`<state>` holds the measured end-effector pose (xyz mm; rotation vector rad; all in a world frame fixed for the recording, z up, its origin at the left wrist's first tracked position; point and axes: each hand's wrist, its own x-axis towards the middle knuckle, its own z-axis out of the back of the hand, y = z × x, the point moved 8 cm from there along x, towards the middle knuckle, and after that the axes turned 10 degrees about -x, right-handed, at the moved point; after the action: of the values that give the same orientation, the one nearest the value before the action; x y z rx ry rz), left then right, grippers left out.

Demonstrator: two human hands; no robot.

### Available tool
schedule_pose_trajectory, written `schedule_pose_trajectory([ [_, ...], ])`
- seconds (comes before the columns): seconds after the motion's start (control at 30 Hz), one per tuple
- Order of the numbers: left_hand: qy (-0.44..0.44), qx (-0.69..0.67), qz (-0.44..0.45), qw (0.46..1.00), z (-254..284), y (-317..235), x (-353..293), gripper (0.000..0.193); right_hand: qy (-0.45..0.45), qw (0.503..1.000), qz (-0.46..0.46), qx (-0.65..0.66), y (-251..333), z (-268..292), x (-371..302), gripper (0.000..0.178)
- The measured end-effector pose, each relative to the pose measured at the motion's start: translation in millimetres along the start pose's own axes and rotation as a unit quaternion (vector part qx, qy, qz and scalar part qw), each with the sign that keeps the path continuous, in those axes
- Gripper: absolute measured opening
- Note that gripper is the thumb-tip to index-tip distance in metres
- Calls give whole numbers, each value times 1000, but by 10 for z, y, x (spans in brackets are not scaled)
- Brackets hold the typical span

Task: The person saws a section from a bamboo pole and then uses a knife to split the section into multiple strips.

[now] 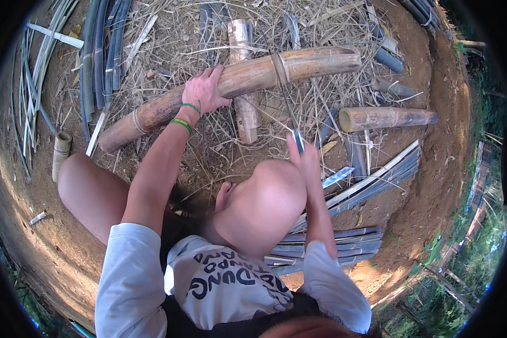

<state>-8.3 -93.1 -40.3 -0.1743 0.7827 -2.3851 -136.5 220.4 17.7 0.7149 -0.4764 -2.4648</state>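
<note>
A thick tan bamboo pole (315,62) lies slantwise in front of me, across a shorter bamboo piece (245,118) under it. My left hand (204,93) grips the pole from above, left of its middle. In my right hand (303,155), beside my raised knee, is the dark handle of what looks like a hand saw (298,141). Its thin blade, nearly edge-on and blurred, points away from me toward the joint of the pole right of my left hand. Whether the blade touches the pole I cannot tell.
Dry bamboo shavings (169,50) cover the ground ahead. Another cut bamboo length (386,119) lies at the right. Dark split strips (372,183) are stacked at my right, more strips (100,50) at the far left. A short bamboo tube (61,152) stands near my left knee.
</note>
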Motion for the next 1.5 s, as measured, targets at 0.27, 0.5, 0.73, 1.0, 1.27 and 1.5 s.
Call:
schedule_pose_trajectory([
  [0.27,15,-5,-13,1000,-112,-183,79,98,-57,998,10,4,459,49,841,71],
  [0.5,-1,13,7,1000,-67,-9,-63,99,20,999,-38,20,-224,61,-256,71],
  [0.73,12,2,7,1000,3,-38,8,93,20,1000,-17,-15,210,-29,335,69],
  [1.0,26,-5,3,1000,-103,-174,48,100,-43,998,-8,-49,422,3,1045,74],
  [1.27,3,-2,8,1000,77,39,38,100,26,999,-30,-31,-132,-5,-70,69],
  [1.5,38,31,37,998,8,-34,44,104,-12,998,-54,31,165,-322,662,64],
])
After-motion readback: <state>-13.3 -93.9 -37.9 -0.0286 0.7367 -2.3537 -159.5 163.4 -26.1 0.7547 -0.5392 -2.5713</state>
